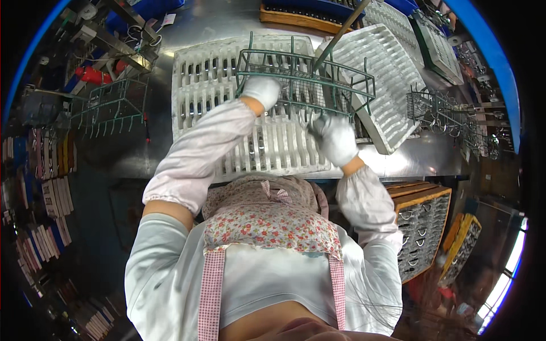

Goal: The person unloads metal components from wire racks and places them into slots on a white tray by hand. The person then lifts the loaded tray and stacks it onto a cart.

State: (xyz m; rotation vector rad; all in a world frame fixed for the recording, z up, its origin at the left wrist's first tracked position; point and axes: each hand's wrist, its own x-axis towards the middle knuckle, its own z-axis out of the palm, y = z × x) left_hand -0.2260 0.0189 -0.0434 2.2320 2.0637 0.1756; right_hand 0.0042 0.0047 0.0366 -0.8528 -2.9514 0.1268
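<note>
A green wire rack (pixel 296 74) with a fine mesh base lies over a white slotted foam tray (pixel 187 131) on the metal table. My left hand (pixel 263 92), in a white glove, is closed around the rack's near left corner; its fingertips are partly hidden. Beside the rack's near edge, right of centre, my right hand (pixel 336 139) is gloved too, its fingers curled and smeared by motion. Small shiny metal bits show at its fingertips, too blurred to name. Rows of small dark, shiny metal pieces (pixel 199 108) sit in the tray's slots.
A second slotted foam tray (pixel 387 85) leans at an angle on the right. Another green rack (pixel 116 105) hangs at the left, and a rack with hooked metal parts (pixel 443 113) stands at the right. An orange-framed board of metal parts (pixel 424 227) stands below the table edge.
</note>
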